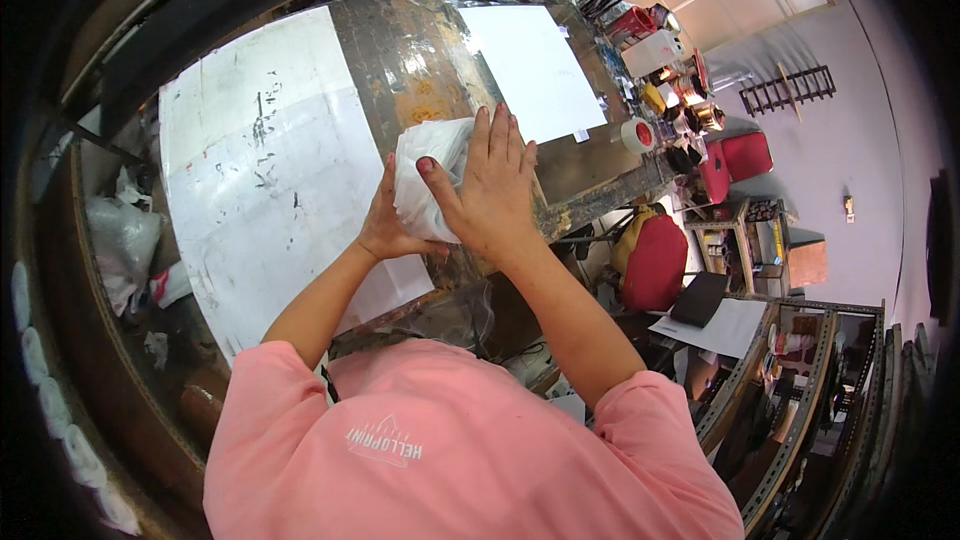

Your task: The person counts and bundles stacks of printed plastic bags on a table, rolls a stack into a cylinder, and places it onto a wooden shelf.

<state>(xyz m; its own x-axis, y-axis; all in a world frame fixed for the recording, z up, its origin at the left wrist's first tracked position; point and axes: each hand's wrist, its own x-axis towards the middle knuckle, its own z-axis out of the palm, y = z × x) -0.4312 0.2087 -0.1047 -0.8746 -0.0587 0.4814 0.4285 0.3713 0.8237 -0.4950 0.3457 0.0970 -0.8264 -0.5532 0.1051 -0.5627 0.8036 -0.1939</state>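
Note:
A thick stack of thin white sheets (423, 152), soft and slightly translucent, is between my two hands over the near middle of the worktable. My left hand (388, 223) cups its left side and lower corner, thumb along the bottom edge and fingers up the side. Against the right side lies my right hand (490, 185), its fingers stretched upward and its thumb spread across the face of the stack. Dark stains mark the fingertips of the right hand. Its palm hides the stack's right edge, and I cannot tell whether the stack touches the tabletop.
A large stained white sheet (260, 140) covers the table's left part. Farther right lies a blank white sheet (535, 65) with small tabs, near a tape roll (637, 136). Cans and bottles crowd the right edge. A red chair (655, 263) and metal shelving (800, 360) stand beyond.

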